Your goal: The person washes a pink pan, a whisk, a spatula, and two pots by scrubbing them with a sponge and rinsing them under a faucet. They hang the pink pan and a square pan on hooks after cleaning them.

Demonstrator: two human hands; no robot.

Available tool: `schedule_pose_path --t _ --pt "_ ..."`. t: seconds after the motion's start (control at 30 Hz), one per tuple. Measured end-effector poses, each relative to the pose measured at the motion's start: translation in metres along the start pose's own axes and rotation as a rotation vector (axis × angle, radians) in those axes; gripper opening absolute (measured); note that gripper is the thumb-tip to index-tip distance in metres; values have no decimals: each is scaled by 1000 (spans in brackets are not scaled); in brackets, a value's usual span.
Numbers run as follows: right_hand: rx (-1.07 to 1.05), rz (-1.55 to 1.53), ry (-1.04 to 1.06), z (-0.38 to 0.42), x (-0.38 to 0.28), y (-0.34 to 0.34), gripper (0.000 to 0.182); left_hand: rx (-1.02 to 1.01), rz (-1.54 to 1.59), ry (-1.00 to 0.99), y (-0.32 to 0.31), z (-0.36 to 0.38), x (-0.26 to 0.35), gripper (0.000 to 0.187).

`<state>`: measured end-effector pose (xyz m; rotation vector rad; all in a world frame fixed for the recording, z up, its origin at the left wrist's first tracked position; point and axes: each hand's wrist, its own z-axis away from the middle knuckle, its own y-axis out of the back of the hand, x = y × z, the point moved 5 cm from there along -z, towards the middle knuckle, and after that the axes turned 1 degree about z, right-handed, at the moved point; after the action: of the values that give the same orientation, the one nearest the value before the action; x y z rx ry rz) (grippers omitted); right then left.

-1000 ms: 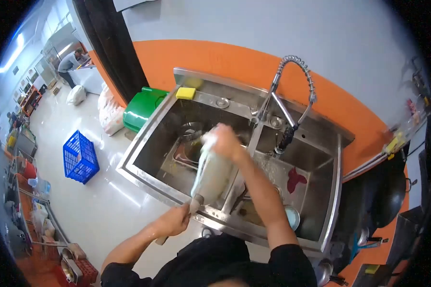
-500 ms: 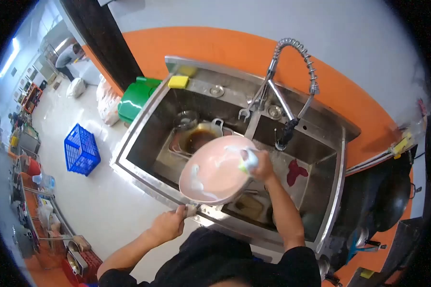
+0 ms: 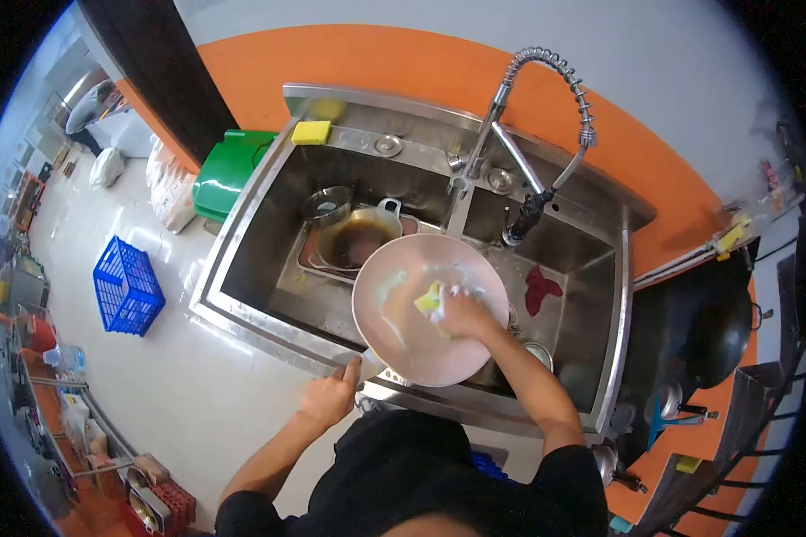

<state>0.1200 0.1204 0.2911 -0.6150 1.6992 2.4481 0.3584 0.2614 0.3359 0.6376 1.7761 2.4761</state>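
Note:
My left hand is closed round the handle of a pale pink frying pan, near the sink's front rim. The pan is held over the sink with its inside facing me, and white suds streak its surface. Inside the pan, my right hand presses a soapy yellow sponge against the pan; foam covers the fingers. Behind the pan, in the left basin, a pot with brown liquid stands in a tray, beside a clear glass lid or bowl.
A spring-neck faucet rises behind the double sink. A dark red cloth lies in the right basin. Another yellow sponge sits on the back left ledge. A green bin and blue crate stand left. A person bends far off.
The pan has turned from tilted to facing me more squarely and shifted slightly right. My right hand with the sponge has moved from the pan's upper right edge down towards its middle.

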Motion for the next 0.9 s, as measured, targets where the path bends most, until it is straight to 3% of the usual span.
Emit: schedule_pose_path --t 0.03,0.07,0.13,0.27,0.3,0.37,0.43,0.5,0.57,0.63,0.67,0.73,0.77,0.8,0.87,0.9 --pt "33 374 43 2 -7 -10 60 3 21 -3 -1 -1 -4 49" --pt "43 378 38 1 -10 -25 60 7 38 -4 0 -3 -9 48" --pt "-71 353 382 0 -33 -63 65 32 38 -30 -8 -8 -18 45" --pt "22 18 562 -20 -100 -46 66 77 30 -46 -10 -15 -22 49" --pt "50 223 412 -43 -84 -28 56 90 10 -47 -11 -14 -23 49" --pt "74 463 251 -79 -20 -34 53 93 -7 -42 -10 -12 -28 48" --pt "-89 520 135 -59 19 -42 58 48 -19 -7 -4 -15 -33 48" --pt "-379 309 51 -6 25 -71 55 73 -28 -46 2 -13 -32 48" --pt "112 284 380 23 -6 -98 56 80 -27 -69 7 -17 -31 50" --pt "378 240 593 19 -67 -113 53 67 -23 -84 1 -18 -34 49" --pt "25 15 499 -9 -71 -134 49 59 -25 -95 -2 -20 -34 49" --pt "-501 168 135 -65 -70 -80 41 52 -25 -111 -3 -19 -35 49" --pt "-217 309 56 -62 -67 -27 33 58 -32 -115 -1 -21 -37 50" --pt "-85 186 35 -80 -11 -47 37 49 -41 -112 4 -23 -39 50" --pt "141 266 130 -47 41 -47 45 45 -79 -79 10 -20 -36 50" --pt "257 479 258 -7 25 -25 50 50 -93 -85 2 -21 -40 51"
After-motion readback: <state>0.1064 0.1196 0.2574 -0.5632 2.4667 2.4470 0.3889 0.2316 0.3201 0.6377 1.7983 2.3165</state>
